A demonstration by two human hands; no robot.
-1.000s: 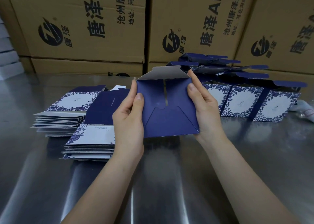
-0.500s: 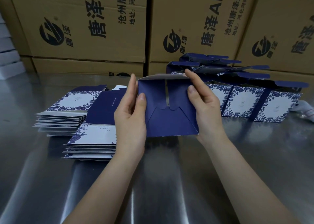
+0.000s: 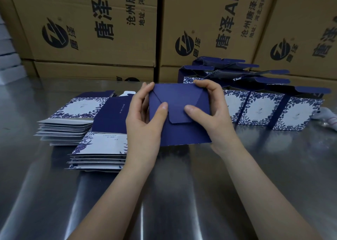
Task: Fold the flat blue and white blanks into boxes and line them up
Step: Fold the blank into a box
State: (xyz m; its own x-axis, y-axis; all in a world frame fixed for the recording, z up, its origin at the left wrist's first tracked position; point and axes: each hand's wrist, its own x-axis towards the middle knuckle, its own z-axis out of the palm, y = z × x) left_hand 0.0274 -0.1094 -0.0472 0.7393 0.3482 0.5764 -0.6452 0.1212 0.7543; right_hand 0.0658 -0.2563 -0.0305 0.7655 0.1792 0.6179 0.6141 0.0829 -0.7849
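Folded down since a second ago: the pale flap that stood open atop the half-formed box now lies flat, its rounded tongue over the dark blue face.
I see the left hand and the right hand each gripping one side of the box, thumbs pressed on the closed flaps, holding it at centre over the metal table. Two stacks of flat blanks lie just left of it. A row of finished boxes stands to its right, lids raised, before the brown cartons.
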